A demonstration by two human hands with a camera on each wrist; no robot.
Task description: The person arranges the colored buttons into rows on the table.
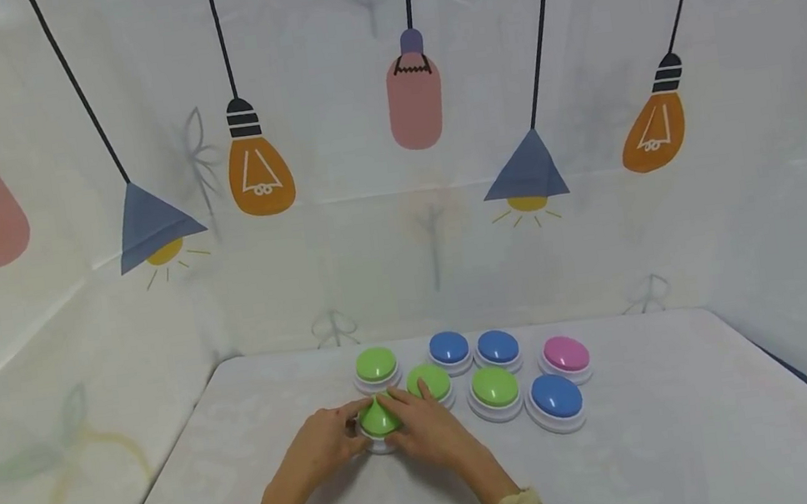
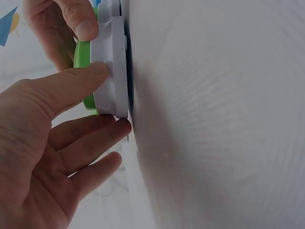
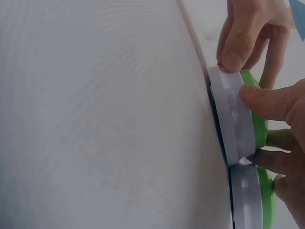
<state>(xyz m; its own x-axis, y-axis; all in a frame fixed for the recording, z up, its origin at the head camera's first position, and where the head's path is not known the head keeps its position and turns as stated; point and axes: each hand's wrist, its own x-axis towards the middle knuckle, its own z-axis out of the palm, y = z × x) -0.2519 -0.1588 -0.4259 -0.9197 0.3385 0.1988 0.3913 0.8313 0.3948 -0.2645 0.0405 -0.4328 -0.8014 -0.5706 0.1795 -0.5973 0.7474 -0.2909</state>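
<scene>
Both hands are around the nearest green push button (image 1: 379, 421), which has a white round base. My left hand (image 1: 321, 440) grips it from the left; in the left wrist view its thumb presses the white side and the fingers come in below the base. From the right, my right hand (image 1: 431, 429) holds the same button, thumb on the white rim in the right wrist view. One of its fingers overlaps a second green button (image 3: 269, 198) just beside. The held button's base (image 2: 110, 71) sits close over the white table.
Behind stands another green button (image 1: 375, 365). To the right are a further green button (image 1: 495, 389), several blue ones, including the near blue button (image 1: 556, 397), and a pink button (image 1: 565, 354). A printed cloth with lamps (image 1: 373, 247) hangs behind the table (image 1: 661, 439).
</scene>
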